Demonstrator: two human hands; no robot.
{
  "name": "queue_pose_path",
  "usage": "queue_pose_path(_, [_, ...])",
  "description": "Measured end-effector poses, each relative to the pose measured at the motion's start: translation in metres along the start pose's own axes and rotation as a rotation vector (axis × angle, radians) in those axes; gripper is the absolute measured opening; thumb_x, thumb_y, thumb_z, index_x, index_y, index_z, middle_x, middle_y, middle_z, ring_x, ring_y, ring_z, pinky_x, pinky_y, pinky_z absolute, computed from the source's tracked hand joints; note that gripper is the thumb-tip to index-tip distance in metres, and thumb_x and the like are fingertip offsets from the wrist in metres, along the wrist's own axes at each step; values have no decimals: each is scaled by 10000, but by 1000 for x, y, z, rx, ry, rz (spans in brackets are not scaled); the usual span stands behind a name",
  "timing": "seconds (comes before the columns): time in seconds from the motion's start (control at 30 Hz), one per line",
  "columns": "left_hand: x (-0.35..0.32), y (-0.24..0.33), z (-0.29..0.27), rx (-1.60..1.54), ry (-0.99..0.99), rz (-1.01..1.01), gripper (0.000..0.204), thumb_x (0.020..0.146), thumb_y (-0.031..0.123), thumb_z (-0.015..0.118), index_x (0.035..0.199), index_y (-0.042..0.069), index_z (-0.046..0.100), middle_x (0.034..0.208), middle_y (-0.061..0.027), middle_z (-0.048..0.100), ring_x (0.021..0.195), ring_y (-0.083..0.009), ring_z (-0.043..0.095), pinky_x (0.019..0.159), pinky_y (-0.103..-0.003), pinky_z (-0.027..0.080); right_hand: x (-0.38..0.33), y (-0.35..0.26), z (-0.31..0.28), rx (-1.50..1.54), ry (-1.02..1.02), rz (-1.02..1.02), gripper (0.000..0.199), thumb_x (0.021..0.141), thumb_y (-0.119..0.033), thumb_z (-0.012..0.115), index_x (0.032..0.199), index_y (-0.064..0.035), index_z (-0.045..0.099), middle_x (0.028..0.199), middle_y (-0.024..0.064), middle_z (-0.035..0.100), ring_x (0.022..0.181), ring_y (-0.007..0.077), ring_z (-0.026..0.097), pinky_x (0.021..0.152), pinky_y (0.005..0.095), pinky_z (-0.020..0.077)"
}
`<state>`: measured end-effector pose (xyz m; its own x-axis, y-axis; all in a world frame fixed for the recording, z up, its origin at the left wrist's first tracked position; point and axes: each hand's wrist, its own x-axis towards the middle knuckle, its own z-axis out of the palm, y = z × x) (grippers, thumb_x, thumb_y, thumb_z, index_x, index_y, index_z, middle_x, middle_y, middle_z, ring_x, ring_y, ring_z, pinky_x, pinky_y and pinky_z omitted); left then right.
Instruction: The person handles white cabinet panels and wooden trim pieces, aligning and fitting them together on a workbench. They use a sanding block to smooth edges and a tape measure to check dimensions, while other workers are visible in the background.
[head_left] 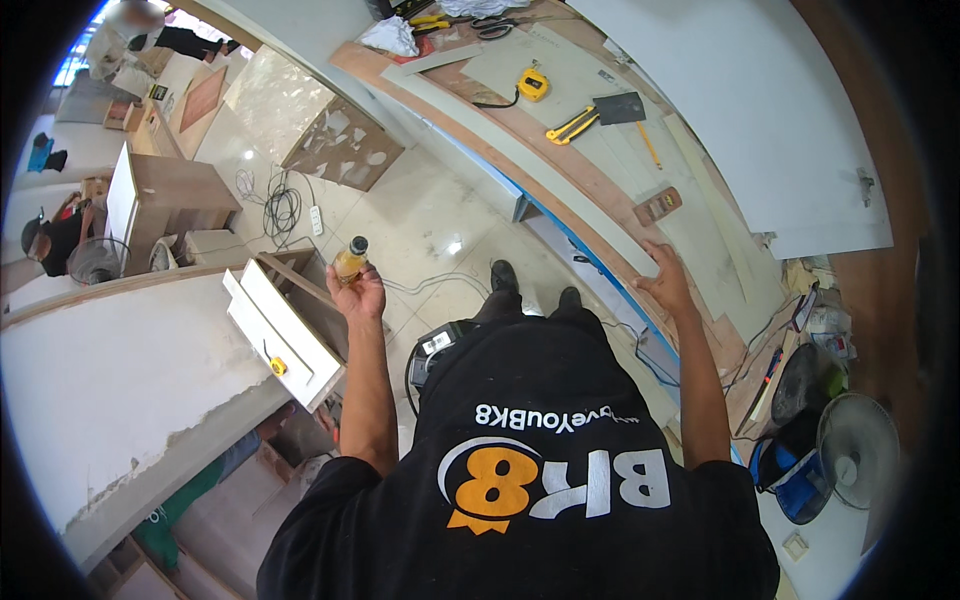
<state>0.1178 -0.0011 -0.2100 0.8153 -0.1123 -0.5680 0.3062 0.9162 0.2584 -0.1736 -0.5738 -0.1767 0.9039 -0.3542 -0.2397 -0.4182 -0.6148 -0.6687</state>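
Note:
My left hand [357, 294] is closed around a small clear bottle [350, 262] of amber liquid with a dark cap, held upright above the floor. On the right, my right hand [668, 282] has its thumb and fingers apart at the bench edge. Its fingertips touch or nearly touch the end of a long pale strip [540, 168] along that edge. Just beyond them lies a small brown flat object [657, 206], its kind unclear. Farther up the bench are a yellow utility knife [573, 127], a dark flat scraper-like blade [619, 108], a pencil [649, 146] and a yellow tape measure [533, 85].
A white drawer-like box [285, 325] with another tape measure [278, 366] on it stands left. Coiled cable [282, 210] and a power strip [316, 220] lie on the tiles. A fan [858, 450] stands right. Two people [62, 240] are at far left.

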Motion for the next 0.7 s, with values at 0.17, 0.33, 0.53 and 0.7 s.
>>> queue_pose_path(0.17, [-23, -31, 14, 54, -35, 35, 451, 1052, 487, 649, 1193, 61, 691, 980, -142, 717, 750, -267, 653, 626, -350, 547, -7, -16, 6, -111, 94, -101, 762, 773, -38, 868, 1489, -65, 611, 1409, 161, 618, 1322, 377, 601, 1140, 437, 481])
queue_pose_path(0.33, [-54, -78, 26, 79, -49, -22, 468, 1052, 467, 644, 1207, 26, 659, 966, -147, 665, 776, -242, 599, 637, -333, 523, -16, 8, 3, -126, 255, -243, 604, 851, -125, 830, 1425, -58, 654, 1411, 160, 629, 1323, 382, 604, 1110, 469, 489])
queue_pose_path(0.53, [-76, -152, 63, -6, -111, -269, 465, 1004, 423, 754, 1206, 16, 653, 961, -149, 683, 729, -229, 607, 607, -304, 534, -47, 28, -23, 118, 322, -56, 466, 908, -151, 817, 1347, -41, 708, 1356, 175, 686, 1288, 373, 645, 1097, 466, 511])
queue_pose_path(0.7, [-93, -274, 115, -21, -159, -677, 645, 944, 465, 816, 1348, 1, 623, 1100, -213, 657, 788, -225, 612, 636, -294, 536, -70, -1, -44, 465, 263, -247, 689, 971, -329, 828, 1576, -142, 556, 1569, 127, 582, 1359, 327, 624, 1159, 484, 480])
